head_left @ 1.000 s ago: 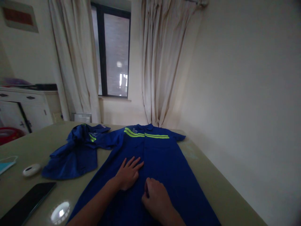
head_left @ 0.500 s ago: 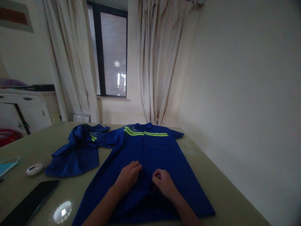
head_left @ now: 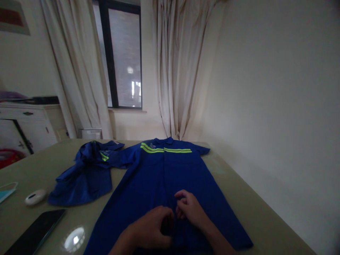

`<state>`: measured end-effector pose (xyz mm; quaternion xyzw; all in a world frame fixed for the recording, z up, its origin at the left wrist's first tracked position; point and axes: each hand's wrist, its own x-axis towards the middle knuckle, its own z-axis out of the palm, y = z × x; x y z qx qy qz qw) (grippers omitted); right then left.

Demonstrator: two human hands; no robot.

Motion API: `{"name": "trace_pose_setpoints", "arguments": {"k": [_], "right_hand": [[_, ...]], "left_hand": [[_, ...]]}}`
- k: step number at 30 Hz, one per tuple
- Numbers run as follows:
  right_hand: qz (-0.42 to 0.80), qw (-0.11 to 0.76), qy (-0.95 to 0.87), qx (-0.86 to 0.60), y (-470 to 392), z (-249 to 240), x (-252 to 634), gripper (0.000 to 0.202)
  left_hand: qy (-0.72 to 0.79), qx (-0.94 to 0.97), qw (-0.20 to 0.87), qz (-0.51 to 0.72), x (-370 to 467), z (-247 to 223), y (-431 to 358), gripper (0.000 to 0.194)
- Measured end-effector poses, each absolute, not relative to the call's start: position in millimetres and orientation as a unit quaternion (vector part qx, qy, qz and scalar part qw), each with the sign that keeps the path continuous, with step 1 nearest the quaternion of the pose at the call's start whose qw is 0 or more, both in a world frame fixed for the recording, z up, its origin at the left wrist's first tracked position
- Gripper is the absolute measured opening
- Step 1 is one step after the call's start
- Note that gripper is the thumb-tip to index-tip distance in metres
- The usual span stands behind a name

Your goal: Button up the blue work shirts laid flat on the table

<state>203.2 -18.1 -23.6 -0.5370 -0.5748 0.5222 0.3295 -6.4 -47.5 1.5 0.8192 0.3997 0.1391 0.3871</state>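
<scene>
A blue short-sleeved work shirt (head_left: 143, 182) with yellow-green chest stripes lies spread front up, its collar at the far end. Over its lower front is my left hand (head_left: 155, 226), curved, with a gap between thumb and fingers and nothing visible in it. My right hand (head_left: 190, 209) is just to the right, near the front opening; its fingers are loosely bent, the index finger apart from the thumb, and I see nothing held. My hands and forearms hide part of the hem. A second blue garment (head_left: 82, 180) with similar stripes lies crumpled to the left, against the shirt's sleeve.
On the olive-green table (head_left: 231, 184) at left are a black phone (head_left: 34, 232), a white oval object (head_left: 35, 197) and part of a face mask (head_left: 6, 193). A bare wall (head_left: 278, 124) runs along the right. Curtains (head_left: 175, 71) and a window stand behind.
My left hand has come back toward me and down, and its thumb and fingers have parted. The right hand has opened slightly. The shirt's raised lower front has dropped flatter.
</scene>
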Motion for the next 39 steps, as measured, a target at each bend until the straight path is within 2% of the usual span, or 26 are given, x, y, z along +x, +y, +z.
{"name": "trace_pose_setpoints", "arguments": {"k": [2, 5, 8, 12, 16, 21, 24, 27, 30, 33, 39], "right_hand": [[0.533, 0.326, -0.581, -0.521, -24.1, -15.4, 206.6, 0.036], [0.512, 0.320, -0.634, -0.483, -35.1, 1.9, 212.3, 0.034], [0.436, 0.328, -0.704, -0.454, -44.4, 14.6, 213.7, 0.040], [0.360, 0.331, -0.721, -0.490, -47.0, 17.4, 210.5, 0.022], [0.340, 0.336, -0.722, -0.500, -42.7, 13.6, 211.2, 0.022], [0.332, 0.373, -0.703, -0.506, -40.4, 6.9, 207.9, 0.026], [0.330, 0.384, -0.699, -0.505, -40.6, 5.0, 202.8, 0.024], [0.328, 0.384, -0.698, -0.507, -41.5, 3.3, 201.1, 0.024], [0.328, 0.394, -0.691, -0.509, -41.7, -1.1, 202.3, 0.026], [0.349, 0.419, -0.676, -0.496, -39.4, -6.3, 202.5, 0.028], [0.399, 0.449, -0.652, -0.463, -33.8, -8.6, 203.4, 0.027]], "left_hand": [[0.414, 0.820, 0.371, 0.138, -5.7, 1.3, -47.2, 0.037], [0.435, 0.808, 0.354, 0.179, 1.1, -3.0, -45.4, 0.017], [0.453, 0.775, 0.364, 0.248, 8.1, -7.6, -41.0, 0.020], [0.472, 0.739, 0.375, 0.301, 11.4, -9.5, -37.8, 0.020], [0.483, 0.728, 0.357, 0.330, 12.0, -10.2, -38.6, 0.013], [0.479, 0.782, 0.222, 0.331, 10.1, -17.0, -38.0, 0.008], [0.433, 0.837, 0.103, 0.317, 6.8, -18.0, -38.2, 0.020], [0.390, 0.871, 0.039, 0.297, 5.0, -14.4, -38.9, 0.026], [0.376, 0.882, 0.038, 0.281, 6.1, -12.3, -40.2, 0.023], [0.404, 0.872, 0.057, 0.269, 7.9, -17.0, -42.0, 0.011], [0.404, 0.851, 0.107, 0.319, 7.4, -24.4, -41.7, 0.029]]}}
